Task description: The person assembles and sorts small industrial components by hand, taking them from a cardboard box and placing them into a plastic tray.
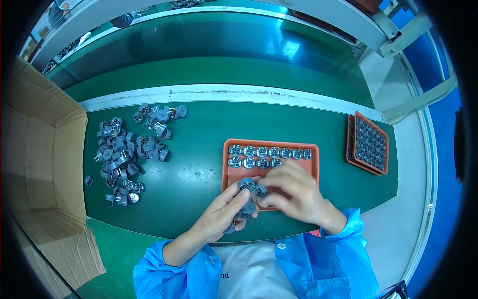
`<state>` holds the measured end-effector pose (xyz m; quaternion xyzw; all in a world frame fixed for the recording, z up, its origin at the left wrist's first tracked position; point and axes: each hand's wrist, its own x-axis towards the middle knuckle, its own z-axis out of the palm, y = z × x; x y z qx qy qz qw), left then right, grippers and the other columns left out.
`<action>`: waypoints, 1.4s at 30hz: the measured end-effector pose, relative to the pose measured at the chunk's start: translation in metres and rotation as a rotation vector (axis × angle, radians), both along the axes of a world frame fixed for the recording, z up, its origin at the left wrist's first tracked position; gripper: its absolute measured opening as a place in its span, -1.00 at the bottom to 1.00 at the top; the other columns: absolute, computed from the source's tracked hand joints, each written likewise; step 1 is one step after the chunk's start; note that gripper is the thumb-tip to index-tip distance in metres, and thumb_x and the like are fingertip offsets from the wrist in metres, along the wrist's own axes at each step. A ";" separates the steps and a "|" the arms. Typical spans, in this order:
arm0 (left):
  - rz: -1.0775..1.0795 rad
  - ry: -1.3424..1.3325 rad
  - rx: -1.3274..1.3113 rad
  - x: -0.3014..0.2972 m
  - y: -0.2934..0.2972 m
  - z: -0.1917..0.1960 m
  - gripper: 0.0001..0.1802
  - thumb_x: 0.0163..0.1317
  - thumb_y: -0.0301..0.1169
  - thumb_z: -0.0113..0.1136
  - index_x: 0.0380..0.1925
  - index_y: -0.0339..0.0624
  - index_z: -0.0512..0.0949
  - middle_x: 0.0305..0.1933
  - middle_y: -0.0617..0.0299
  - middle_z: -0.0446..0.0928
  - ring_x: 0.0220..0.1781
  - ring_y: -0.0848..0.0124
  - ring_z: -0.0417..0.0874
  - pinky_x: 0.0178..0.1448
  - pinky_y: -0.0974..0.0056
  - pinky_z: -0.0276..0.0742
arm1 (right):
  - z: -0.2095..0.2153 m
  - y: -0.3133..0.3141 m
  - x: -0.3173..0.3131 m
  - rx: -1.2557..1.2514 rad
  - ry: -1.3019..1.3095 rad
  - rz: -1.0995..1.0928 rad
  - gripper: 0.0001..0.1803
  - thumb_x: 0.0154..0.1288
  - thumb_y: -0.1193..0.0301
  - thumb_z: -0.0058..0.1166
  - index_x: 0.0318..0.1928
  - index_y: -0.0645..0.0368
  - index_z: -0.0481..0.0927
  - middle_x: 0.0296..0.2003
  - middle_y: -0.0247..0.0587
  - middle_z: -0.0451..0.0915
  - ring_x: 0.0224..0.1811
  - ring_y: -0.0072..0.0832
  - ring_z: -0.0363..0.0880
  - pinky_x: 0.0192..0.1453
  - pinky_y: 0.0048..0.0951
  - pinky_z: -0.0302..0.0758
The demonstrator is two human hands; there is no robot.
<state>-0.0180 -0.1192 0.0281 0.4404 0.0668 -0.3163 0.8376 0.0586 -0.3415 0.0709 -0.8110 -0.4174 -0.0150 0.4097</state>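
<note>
My left hand [222, 210] is closed around several grey round plug-like parts [245, 185] with thin metal pins, in front of the tray's near side. Slightly blurred, my right hand [296, 192] has its thumb and finger closed on one more grey round part [260, 190] beside that bunch. Beneath and beyond both hands lies an orange-red tray [271, 142]. Two rows of shiny round parts [263, 151] sit along its far side; my right hand hides the right end of the nearer row.
A loose heap of grey round parts [118, 154] covers the table's left side. Farther left stands an open cardboard box [69, 164]. Two stacked orange trays [371, 144] filled with dark round parts rest at the right. A white rail [224, 92] borders the green table [184, 209] at the back.
</note>
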 end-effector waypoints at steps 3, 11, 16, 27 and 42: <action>0.002 -0.066 0.024 -0.002 -0.005 0.001 -0.42 0.76 -0.02 -0.15 0.56 -0.11 0.31 -0.08 0.18 0.63 -0.18 0.64 0.59 -0.38 0.46 0.45 | -0.006 0.000 -0.016 -0.018 -0.100 0.039 -0.63 0.15 0.48 0.46 -0.03 0.28 0.69 -0.08 -0.06 0.64 -0.11 -0.12 0.69 -0.06 -0.18 0.64; -0.051 -0.290 0.311 -0.007 -0.011 0.012 -0.43 0.77 -0.07 -0.19 0.49 -0.23 0.41 -0.05 0.12 0.69 -0.17 0.57 0.61 -0.37 0.44 0.48 | -0.013 -0.013 -0.037 -0.014 -0.151 -0.081 -0.71 0.22 0.56 0.42 -0.08 0.33 0.64 -0.12 -0.04 0.66 -0.21 -0.17 0.72 -0.17 -0.21 0.69; 0.005 -0.012 -0.010 0.002 -0.016 0.013 -0.35 0.77 -0.04 -0.25 0.49 -0.38 0.38 -0.01 -0.08 0.71 -0.21 0.43 0.62 -0.44 0.43 0.40 | -0.016 -0.032 -0.022 0.024 0.052 -0.212 -0.76 0.16 0.57 0.47 -0.17 0.29 0.70 -0.15 -0.12 0.69 -0.25 -0.17 0.71 -0.19 -0.20 0.66; -0.035 0.200 -0.255 0.011 -0.025 0.001 -0.26 0.76 0.07 -0.27 0.55 -0.37 0.31 0.06 -0.12 0.67 -0.07 0.35 0.59 -0.41 0.43 0.38 | -0.042 -0.047 0.022 -0.299 -0.238 -0.478 -0.79 0.04 0.47 0.53 -0.29 0.15 0.76 -0.23 -0.27 0.57 -0.10 -0.26 0.50 -0.05 -0.20 0.39; -0.323 0.057 -0.168 0.017 -0.028 0.006 -0.52 0.73 -0.06 -0.12 0.15 -0.25 0.58 -0.02 0.16 0.66 -0.14 0.51 0.61 -0.42 0.46 0.39 | -0.002 -0.040 -0.034 -0.008 0.066 -0.076 -0.69 0.23 0.67 0.37 0.01 0.28 0.80 -0.16 -0.11 0.66 -0.10 -0.25 0.71 -0.13 -0.35 0.70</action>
